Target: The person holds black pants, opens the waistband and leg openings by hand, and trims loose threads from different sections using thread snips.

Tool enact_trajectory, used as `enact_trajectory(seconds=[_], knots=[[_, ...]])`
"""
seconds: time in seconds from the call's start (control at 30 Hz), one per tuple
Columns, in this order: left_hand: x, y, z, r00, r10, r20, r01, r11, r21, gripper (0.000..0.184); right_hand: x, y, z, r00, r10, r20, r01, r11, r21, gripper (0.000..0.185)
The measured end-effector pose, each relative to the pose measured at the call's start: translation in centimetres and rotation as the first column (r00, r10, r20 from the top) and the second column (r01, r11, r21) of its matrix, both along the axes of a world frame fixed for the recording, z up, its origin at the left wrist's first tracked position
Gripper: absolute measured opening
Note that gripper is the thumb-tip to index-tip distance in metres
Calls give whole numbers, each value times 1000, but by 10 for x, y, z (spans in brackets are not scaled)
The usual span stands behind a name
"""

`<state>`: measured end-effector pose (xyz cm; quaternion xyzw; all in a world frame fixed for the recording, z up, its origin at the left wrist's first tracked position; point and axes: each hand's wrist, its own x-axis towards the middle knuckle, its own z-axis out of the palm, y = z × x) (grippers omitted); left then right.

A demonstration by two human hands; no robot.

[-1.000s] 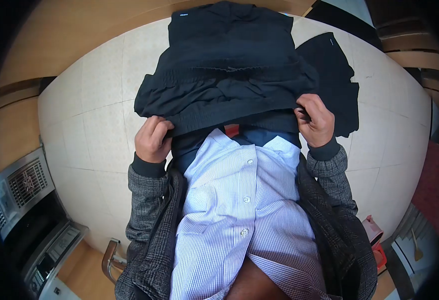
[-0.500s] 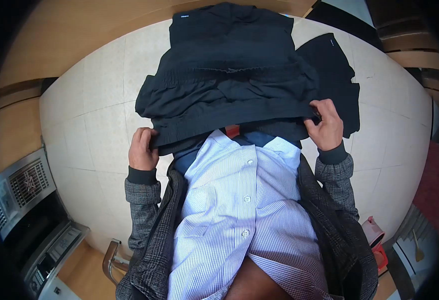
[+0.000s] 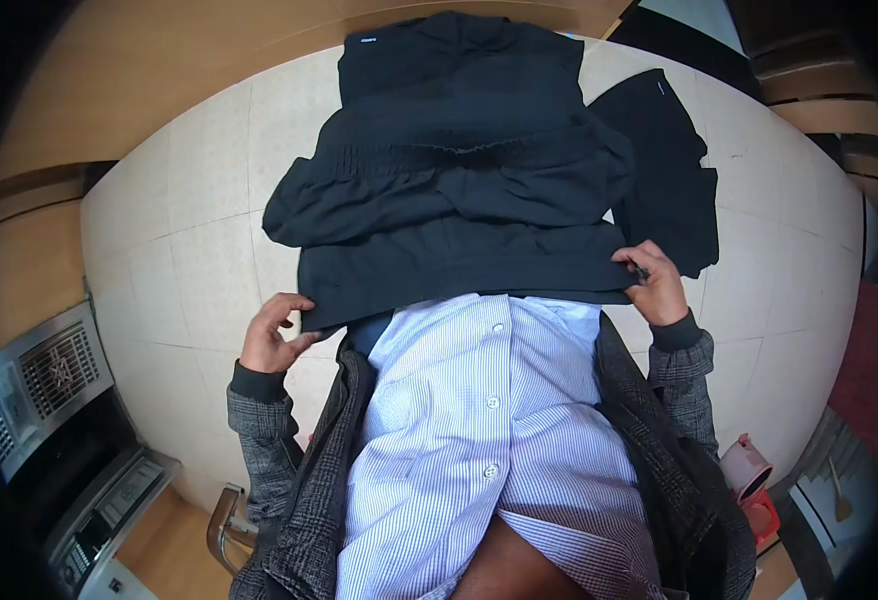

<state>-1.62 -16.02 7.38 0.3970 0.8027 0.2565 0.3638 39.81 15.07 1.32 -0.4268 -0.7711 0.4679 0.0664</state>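
Where the black garment [image 3: 459, 265] lies across the centre of the frame, just above the wearer's striped shirt [image 3: 454, 400], its near strip looks flat and fairly straight along its lower edge. Judging by the cloth as it lies, that strip is the evened-out part, while the layer above it remains rumpled, with loose folds bulging to the left and right, below a gathered waistband [image 3: 459, 152] near the upper centre. Whether all these layers belong to one piece cannot be told. The left hand [image 3: 279, 330], left of centre, has thumb and fingers spread apart, the fingertips touching the strip's left edge and the thumb at its lower corner; no firm pinch shows. The right hand [image 3: 659, 288], right of centre, is curled at the opposite end, fingers on top and thumb by the lower edge; whether they press the cloth between them cannot be told. Further out, a dark top [image 3: 459, 75] with a small pale mark lies at the upper centre, and another black piece [image 3: 664, 175] lies flat at the upper right, all on a pale table [image 3: 184, 280]. A metal grille panel [image 3: 62, 362] stands at the lower left, and a pink object [image 3: 746, 467] at the lower right.
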Motion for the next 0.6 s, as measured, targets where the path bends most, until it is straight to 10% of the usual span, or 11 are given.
enact_trajectory(seconds=[0.2, 0.37, 0.47, 0.6], knots=[[-10, 28, 14, 997, 5, 82, -3, 1000, -26, 28, 1, 12, 6, 992, 89, 89, -78, 990, -119, 41], [-22, 95, 2, 911, 13, -412, 144, 927, 346, 39, -22, 30, 56, 950, 230, 213, -194, 965, -177, 41], [-28, 144, -15, 872, -36, -489, 285, 848, 446, 44, -41, 45, 62, 958, 251, 142, -236, 965, -109, 42], [-22, 169, -36, 830, -137, -541, 378, 851, 364, 48, -88, 69, 50, 963, 237, -126, -170, 902, 396, 36]])
